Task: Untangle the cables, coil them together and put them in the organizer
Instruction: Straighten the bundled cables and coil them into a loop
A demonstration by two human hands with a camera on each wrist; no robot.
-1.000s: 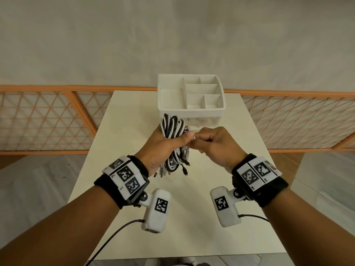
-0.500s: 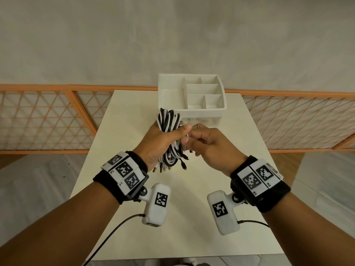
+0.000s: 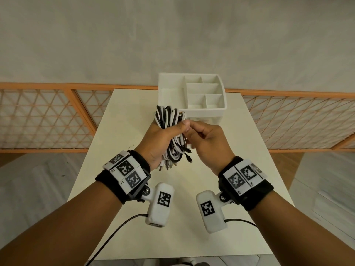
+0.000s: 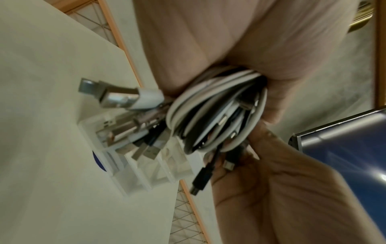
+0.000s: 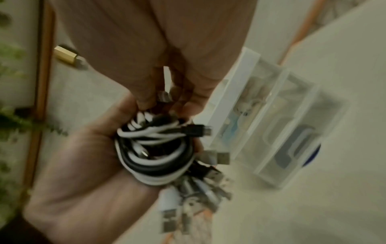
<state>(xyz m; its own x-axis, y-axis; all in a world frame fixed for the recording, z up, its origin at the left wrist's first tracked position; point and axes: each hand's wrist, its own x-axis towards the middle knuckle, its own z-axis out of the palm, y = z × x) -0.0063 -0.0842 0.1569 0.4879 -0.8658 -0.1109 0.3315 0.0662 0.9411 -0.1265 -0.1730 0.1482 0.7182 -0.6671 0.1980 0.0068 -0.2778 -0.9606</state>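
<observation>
A coiled bundle of black and white cables (image 3: 169, 120) (image 4: 217, 118) (image 5: 154, 148) is held above the table, just in front of the white organizer (image 3: 203, 109). My left hand (image 3: 163, 139) grips the bundle round its middle, thumb across the front. Several USB plugs (image 3: 169, 166) (image 4: 117, 95) (image 5: 188, 198) hang out of the lower end. My right hand (image 3: 203, 139) is against the bundle's right side, its fingertips (image 5: 146, 100) pinching a plug or strand near the top of the coil. The organizer's compartments look empty from the head view.
The organizer stands at the far middle of a cream table (image 3: 134, 208). An orange lattice railing (image 3: 48, 116) runs behind and on both sides of the table. Wrist camera leads (image 3: 119, 225) trail below my forearms.
Both hands have lifted the bundle and carried it farther from me, toward the organizer. The grip on it looks the same.
</observation>
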